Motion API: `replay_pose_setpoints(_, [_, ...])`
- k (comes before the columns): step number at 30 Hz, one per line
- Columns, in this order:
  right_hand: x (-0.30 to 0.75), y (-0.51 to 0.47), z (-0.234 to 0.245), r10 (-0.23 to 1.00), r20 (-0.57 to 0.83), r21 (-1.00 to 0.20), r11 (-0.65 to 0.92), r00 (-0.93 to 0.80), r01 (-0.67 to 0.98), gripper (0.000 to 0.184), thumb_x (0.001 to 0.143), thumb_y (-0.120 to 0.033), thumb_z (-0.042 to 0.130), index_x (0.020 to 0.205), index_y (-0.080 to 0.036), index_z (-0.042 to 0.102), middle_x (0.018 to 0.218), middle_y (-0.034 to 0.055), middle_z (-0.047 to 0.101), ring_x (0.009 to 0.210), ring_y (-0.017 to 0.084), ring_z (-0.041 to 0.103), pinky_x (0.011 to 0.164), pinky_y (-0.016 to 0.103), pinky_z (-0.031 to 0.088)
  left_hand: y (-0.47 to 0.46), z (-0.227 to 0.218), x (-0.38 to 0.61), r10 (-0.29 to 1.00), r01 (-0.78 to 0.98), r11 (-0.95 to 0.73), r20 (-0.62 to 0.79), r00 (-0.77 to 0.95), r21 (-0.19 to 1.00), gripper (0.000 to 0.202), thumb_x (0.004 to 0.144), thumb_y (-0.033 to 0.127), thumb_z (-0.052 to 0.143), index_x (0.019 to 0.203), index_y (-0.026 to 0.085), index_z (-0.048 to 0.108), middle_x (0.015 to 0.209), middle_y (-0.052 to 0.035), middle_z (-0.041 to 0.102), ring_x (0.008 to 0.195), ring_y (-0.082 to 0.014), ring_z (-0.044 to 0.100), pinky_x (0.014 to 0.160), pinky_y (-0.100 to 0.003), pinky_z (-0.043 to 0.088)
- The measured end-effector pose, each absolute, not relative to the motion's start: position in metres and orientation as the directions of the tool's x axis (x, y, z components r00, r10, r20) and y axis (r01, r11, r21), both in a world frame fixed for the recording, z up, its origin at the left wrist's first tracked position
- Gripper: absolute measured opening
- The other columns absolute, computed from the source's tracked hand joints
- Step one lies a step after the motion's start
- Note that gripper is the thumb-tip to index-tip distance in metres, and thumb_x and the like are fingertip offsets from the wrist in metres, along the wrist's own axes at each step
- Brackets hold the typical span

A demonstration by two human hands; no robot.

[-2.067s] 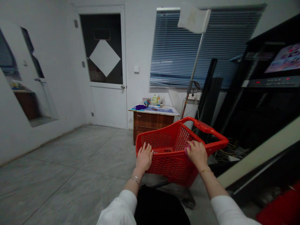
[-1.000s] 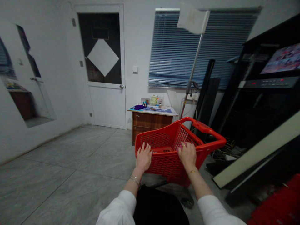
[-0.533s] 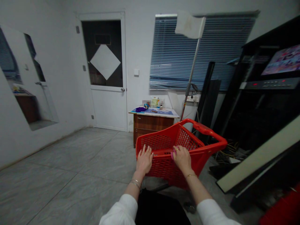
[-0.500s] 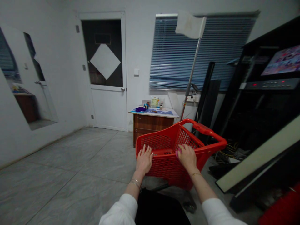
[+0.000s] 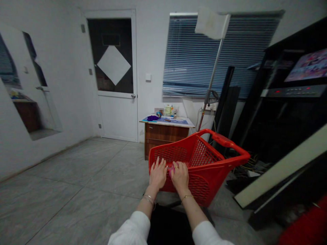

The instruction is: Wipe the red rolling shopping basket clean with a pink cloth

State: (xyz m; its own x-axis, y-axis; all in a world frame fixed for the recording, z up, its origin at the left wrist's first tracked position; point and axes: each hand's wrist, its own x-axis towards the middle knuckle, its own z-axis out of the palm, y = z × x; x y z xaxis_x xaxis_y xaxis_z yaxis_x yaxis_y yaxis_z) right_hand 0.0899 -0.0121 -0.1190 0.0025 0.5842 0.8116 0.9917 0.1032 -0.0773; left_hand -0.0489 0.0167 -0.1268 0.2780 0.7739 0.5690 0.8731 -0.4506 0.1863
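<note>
A red plastic basket cart (image 5: 204, 160) with mesh walls and a raised handle stands on the floor right in front of me. My left hand (image 5: 157, 173) rests on the near rim at its left corner, fingers spread flat and holding nothing. Beside it, nearly touching, my right hand (image 5: 180, 176) presses a small pink thing (image 5: 172, 168) against the same rim, fingers curled over it. I cannot make out what the pink thing is. White sleeves cover both forearms, and each wrist wears a bracelet.
A wooden desk (image 5: 167, 131) with small items stands behind the cart, by a white door (image 5: 116, 78). A metal pole (image 5: 213, 75) leans before the window blinds. A black cabinet with a lit screen (image 5: 309, 64), a slanted pale board (image 5: 281, 166) and floor cables crowd the right.
My right hand has slid left along the near rim with the pink thing, from the cart's right side to just beside my left hand. The left hand stays put.
</note>
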Motion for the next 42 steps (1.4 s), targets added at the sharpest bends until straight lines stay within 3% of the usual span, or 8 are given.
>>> replay_pose_setpoints(5, [0.123,-0.016,-0.106,0.632,0.772,-0.025,0.137,-0.068,0.990,0.031,0.087,-0.024,0.054,0.115,-0.017,0.066,0.105,0.0098,0.065,0.100,0.023,0.053,0.103,0.039,0.036,0.018,-0.125,-0.052,0.772,0.878,-0.449,0.567,0.287,0.167,0.046,0.102,0.035,0.028,0.142,0.026,0.050,0.149,-0.0019,0.048,0.147,-0.0237,0.028,0.115,-0.046,0.035])
replay_pose_setpoints(10, [0.238,-0.022,-0.072,0.586,0.810,0.033,-0.086,0.024,0.996,0.030,0.086,-0.026,0.053,0.108,-0.014,0.070,0.101,0.0116,0.065,0.095,0.024,0.054,0.100,0.043,0.036,0.017,-0.123,-0.051,0.785,0.879,-0.439,0.554,0.276,0.184,0.045,0.102,0.034,0.029,0.140,0.027,0.051,0.149,-0.0009,0.048,0.146,-0.0246,0.029,0.115,-0.046,0.034])
replay_pose_setpoints(15, [0.258,-0.019,-0.066,0.487,0.861,-0.041,-0.221,0.147,0.974,0.033,0.087,-0.026,0.050,0.108,-0.010,0.070,0.099,0.0142,0.065,0.095,0.025,0.053,0.101,0.043,0.036,0.016,-0.123,-0.050,0.793,0.875,-0.439,0.545,0.272,0.202,0.046,0.102,0.035,0.028,0.140,0.024,0.052,0.150,0.0000,0.047,0.147,-0.0253,0.027,0.116,-0.047,0.033])
replay_pose_setpoints(23, [0.094,-0.011,-0.115,0.569,0.822,-0.062,0.058,0.018,0.996,0.030,0.091,-0.023,0.050,0.113,-0.014,0.066,0.106,0.0115,0.065,0.102,0.024,0.053,0.104,0.041,0.036,0.017,-0.127,-0.051,0.784,0.880,-0.432,0.564,0.259,0.196,0.046,0.102,0.035,0.027,0.139,0.024,0.052,0.149,-0.0017,0.048,0.146,-0.0245,0.029,0.115,-0.047,0.034])
replay_pose_setpoints(27, [0.084,-0.011,-0.119,0.596,0.802,-0.054,0.152,-0.048,0.987,0.031,0.089,-0.021,0.052,0.117,-0.015,0.065,0.111,0.0108,0.065,0.107,0.023,0.053,0.106,0.040,0.034,0.019,-0.127,-0.054,0.774,0.877,-0.448,0.567,0.283,0.174,0.047,0.103,0.035,0.027,0.140,0.022,0.051,0.149,-0.0020,0.048,0.146,-0.0239,0.028,0.115,-0.045,0.034])
replay_pose_setpoints(32, [0.192,-0.016,-0.087,0.633,0.774,0.007,-0.009,0.000,1.000,0.030,0.087,-0.024,0.054,0.111,-0.013,0.069,0.099,0.0110,0.066,0.094,0.023,0.054,0.095,0.037,0.040,0.022,-0.127,-0.054,0.782,0.881,-0.437,0.561,0.274,0.179,0.046,0.103,0.035,0.028,0.139,0.022,0.053,0.149,-0.0006,0.048,0.147,-0.0236,0.028,0.115,-0.043,0.033])
replay_pose_setpoints(36, [0.269,-0.019,-0.061,0.542,0.835,0.007,-0.190,0.099,0.982,0.031,0.087,-0.025,0.051,0.108,-0.011,0.070,0.099,0.0128,0.065,0.093,0.024,0.054,0.097,0.041,0.038,0.020,-0.127,-0.050,0.783,0.879,-0.435,0.564,0.263,0.194,0.045,0.102,0.035,0.029,0.139,0.024,0.053,0.149,-0.0002,0.048,0.147,-0.0239,0.028,0.115,-0.044,0.033])
replay_pose_setpoints(42, [0.204,-0.017,-0.087,0.521,0.846,-0.039,-0.150,0.113,0.988,0.030,0.089,-0.024,0.050,0.107,-0.010,0.069,0.101,0.0149,0.064,0.097,0.025,0.052,0.097,0.043,0.038,0.016,-0.126,-0.048,0.787,0.875,-0.437,0.560,0.258,0.210,0.046,0.102,0.036,0.028,0.139,0.025,0.053,0.148,-0.0001,0.049,0.146,-0.0240,0.029,0.114,-0.046,0.033])
